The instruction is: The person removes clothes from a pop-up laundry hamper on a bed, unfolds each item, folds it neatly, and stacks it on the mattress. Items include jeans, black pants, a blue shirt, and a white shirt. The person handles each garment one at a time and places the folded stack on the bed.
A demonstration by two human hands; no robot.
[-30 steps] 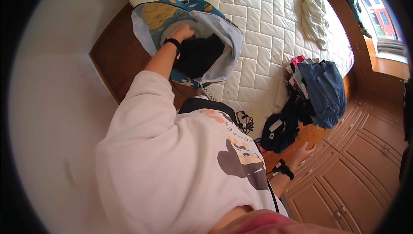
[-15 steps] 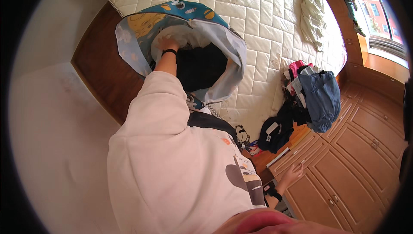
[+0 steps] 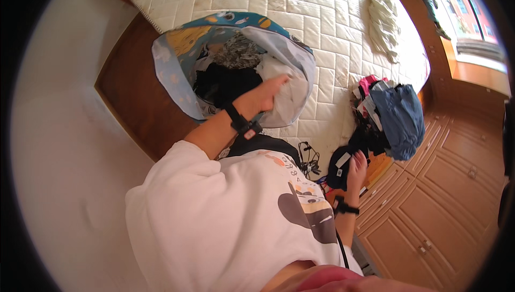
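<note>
My left hand [image 3: 271, 93] is inside the right side of a round fabric storage bag [image 3: 188, 96], patterned teal and pale blue. Its fingers are closed on a white cloth [image 3: 289, 91] by the bag's inner wall. A black garment [image 3: 225, 83] and a grey shaggy piece [image 3: 236, 52] lie within the bag. Lower right, my right hand [image 3: 357, 169] rests against a dark garment [image 3: 338, 168] with white labels, at the bed's near edge. Its fingers are bent over the garment's right side, and the fingertips are partly hidden.
Beside the right hand, a clothes pile [image 3: 397, 120] tops out in blue fabric. Black cables [image 3: 308, 160] lie at the bed's edge. The bag stands on a white quilted mattress [image 3: 327, 29], where a cream garment [image 3: 381, 18] is spread farther back. Wooden cabinets [image 3: 424, 201] line the right.
My left hand has moved right across the bag, and the white cloth now sits at its right side, uncovering the grey shaggy piece. My right hand has risen from beside the cabinets to the dark garment.
</note>
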